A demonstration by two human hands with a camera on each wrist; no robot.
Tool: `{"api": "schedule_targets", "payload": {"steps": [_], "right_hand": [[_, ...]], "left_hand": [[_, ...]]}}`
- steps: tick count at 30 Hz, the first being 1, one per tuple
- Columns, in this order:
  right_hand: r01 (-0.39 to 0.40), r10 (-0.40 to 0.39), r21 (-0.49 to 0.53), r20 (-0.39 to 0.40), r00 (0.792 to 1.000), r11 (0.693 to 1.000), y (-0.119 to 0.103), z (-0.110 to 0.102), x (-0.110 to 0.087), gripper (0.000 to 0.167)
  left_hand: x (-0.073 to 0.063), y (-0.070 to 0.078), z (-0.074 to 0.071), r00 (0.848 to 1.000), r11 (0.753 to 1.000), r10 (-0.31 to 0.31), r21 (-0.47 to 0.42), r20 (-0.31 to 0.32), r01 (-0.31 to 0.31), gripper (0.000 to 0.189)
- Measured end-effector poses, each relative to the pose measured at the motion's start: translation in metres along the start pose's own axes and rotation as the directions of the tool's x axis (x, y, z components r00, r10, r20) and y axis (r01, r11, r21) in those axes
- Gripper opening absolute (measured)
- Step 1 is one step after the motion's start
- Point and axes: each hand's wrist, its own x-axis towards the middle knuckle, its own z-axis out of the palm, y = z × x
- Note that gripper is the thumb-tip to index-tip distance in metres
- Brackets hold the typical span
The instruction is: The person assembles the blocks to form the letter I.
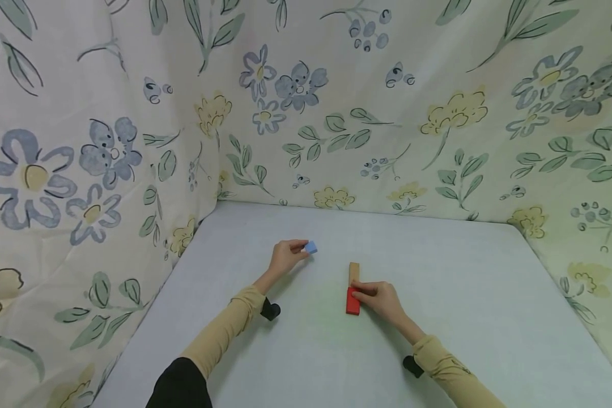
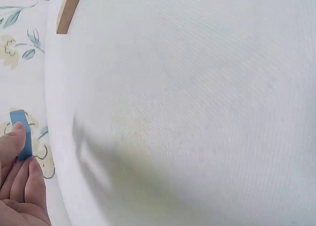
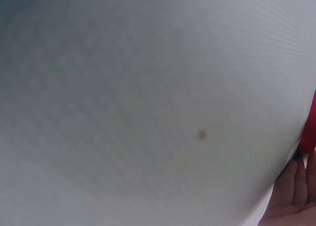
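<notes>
My left hand (image 1: pixel 285 256) pinches a small blue block (image 1: pixel 311 247) between thumb and fingertips, left of the table's middle. In the left wrist view the blue block (image 2: pixel 26 142) stands out past the thumb, and the hand's shadow falls on the cloth. Right of it, a red block (image 1: pixel 352 306) and a plain wooden block (image 1: pixel 354 272) lie end to end in a line, the wooden one farther away. My right hand (image 1: pixel 382 298) grips the red block near the end where the two meet. Only an edge of the red block (image 3: pixel 310 132) shows in the right wrist view.
A white cloth (image 1: pixel 285 362) covers the table. Flower-patterned fabric (image 1: pixel 336 113) hangs along the back and both sides. Black bands with small mounts (image 1: pixel 271 310) sit at both wrists, below the beige sleeves (image 1: pixel 229 323).
</notes>
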Motion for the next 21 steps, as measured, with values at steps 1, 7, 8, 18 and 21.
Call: {"api": "schedule_targets", "payload": {"steps": [1, 7, 8, 18, 21], "right_hand": [[0.000, 0.000, -0.002, 0.000, 1.000, 1.000, 0.000, 0.000, 0.000, 0.030], [-0.012, 0.012, -0.015, -0.002, 1.000, 1.000, 0.000, -0.001, -0.001, 0.030], [-0.013, 0.013, -0.016, -0.002, 1.000, 1.000, 0.000, -0.001, -0.001, 0.030], [-0.010, 0.010, -0.005, 0.009, 1.000, 1.000, -0.003, -0.001, -0.001, 0.030], [-0.016, 0.016, -0.012, 0.014, 1.000, 1.000, -0.004, -0.001, -0.001, 0.030]], "left_hand": [[0.000, 0.002, 0.001, 1.000, 1.000, 0.004, -0.012, 0.002, -0.004, 0.034], [-0.001, 0.012, 0.010, 1.000, 0.999, 0.007, -0.041, 0.025, -0.006, 0.035], [-0.001, 0.013, 0.011, 1.000, 0.999, 0.012, -0.038, 0.028, -0.011, 0.034], [0.000, 0.024, 0.023, 0.997, 0.999, 0.043, -0.022, 0.064, -0.042, 0.034], [0.000, 0.026, 0.027, 0.996, 0.999, 0.048, -0.018, 0.071, -0.046, 0.034]]}}
